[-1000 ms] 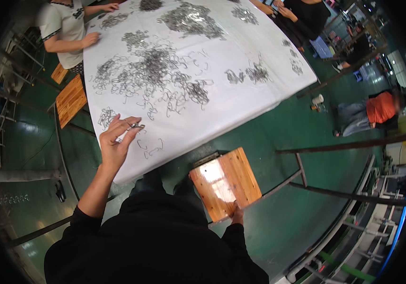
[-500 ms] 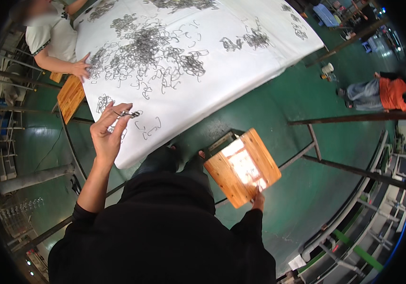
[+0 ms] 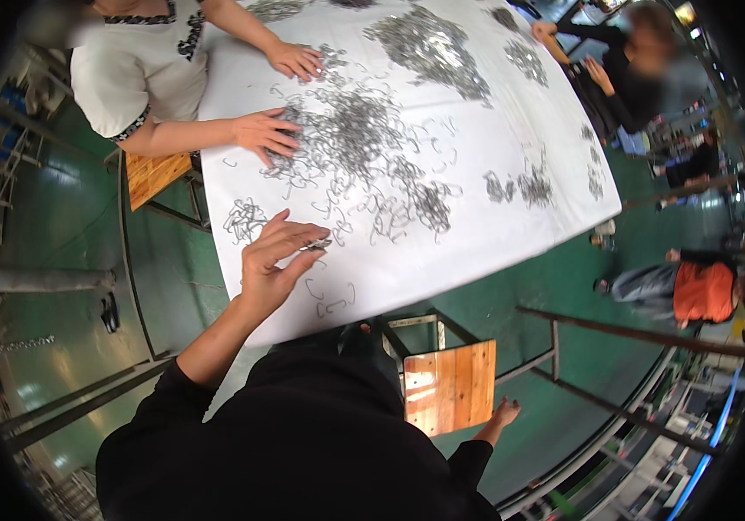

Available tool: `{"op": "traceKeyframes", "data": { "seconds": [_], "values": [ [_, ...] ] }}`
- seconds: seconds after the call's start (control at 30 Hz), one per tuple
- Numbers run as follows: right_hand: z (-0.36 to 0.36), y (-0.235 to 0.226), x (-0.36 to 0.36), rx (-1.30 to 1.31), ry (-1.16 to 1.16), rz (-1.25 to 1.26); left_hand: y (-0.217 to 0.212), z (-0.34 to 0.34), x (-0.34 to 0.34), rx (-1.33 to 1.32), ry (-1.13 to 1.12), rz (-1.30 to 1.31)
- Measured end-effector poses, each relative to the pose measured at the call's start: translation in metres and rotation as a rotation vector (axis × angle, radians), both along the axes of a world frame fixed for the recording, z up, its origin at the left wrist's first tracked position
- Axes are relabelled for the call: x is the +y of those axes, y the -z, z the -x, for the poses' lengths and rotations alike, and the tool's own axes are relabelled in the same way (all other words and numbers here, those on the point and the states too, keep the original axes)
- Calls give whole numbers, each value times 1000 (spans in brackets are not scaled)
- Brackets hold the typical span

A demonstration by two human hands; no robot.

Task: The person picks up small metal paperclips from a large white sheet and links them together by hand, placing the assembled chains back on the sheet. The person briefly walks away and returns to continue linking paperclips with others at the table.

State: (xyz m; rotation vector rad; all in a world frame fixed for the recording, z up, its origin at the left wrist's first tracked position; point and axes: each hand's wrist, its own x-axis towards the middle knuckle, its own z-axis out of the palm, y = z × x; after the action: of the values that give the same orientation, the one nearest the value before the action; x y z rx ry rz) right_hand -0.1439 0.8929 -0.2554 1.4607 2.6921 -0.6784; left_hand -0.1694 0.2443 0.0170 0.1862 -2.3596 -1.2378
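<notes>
Seemingly light, stiff wire hooks [image 3: 317,247], probably best gripped mid-shank, are being pinched by the left hand [image 3: 270,265]; the right hand [image 3: 503,412] is being held empty beside the wooden stool [image 3: 452,388].

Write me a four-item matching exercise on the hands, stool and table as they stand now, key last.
1. Left hand
2. Right hand
3. Stool
4. Table

A. White-covered, strewn with curved wire pieces
B. Beside the wooden seat
C. Pinching small metal pieces
D. Orange-brown seat

Pairs: 1-C, 2-B, 3-D, 4-A
</notes>
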Motion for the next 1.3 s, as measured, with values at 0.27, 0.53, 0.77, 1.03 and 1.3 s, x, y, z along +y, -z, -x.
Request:
{"op": "traceKeyframes", "data": {
  "seconds": [0.27, 0.53, 0.77, 1.03, 1.3],
  "values": [
    [238, -110, -247, 435, -896, 5, 2, 2, -28, 46, -104, -29],
    [406, -143, -580, 518, -1839, 337, 3, 43, -18, 27, -309, 42],
    [486, -92, -738, 591, -2193, 136, 14, 108, 15, 29, -669, -2],
    [488, -108, -700, 669, -2360, 43, 25, 147, 34, -21, -757, -47],
    [377, -227, -563, 513, -2065, 1001, 42, 159, 26, -38, -600, -79]
  ]
}}
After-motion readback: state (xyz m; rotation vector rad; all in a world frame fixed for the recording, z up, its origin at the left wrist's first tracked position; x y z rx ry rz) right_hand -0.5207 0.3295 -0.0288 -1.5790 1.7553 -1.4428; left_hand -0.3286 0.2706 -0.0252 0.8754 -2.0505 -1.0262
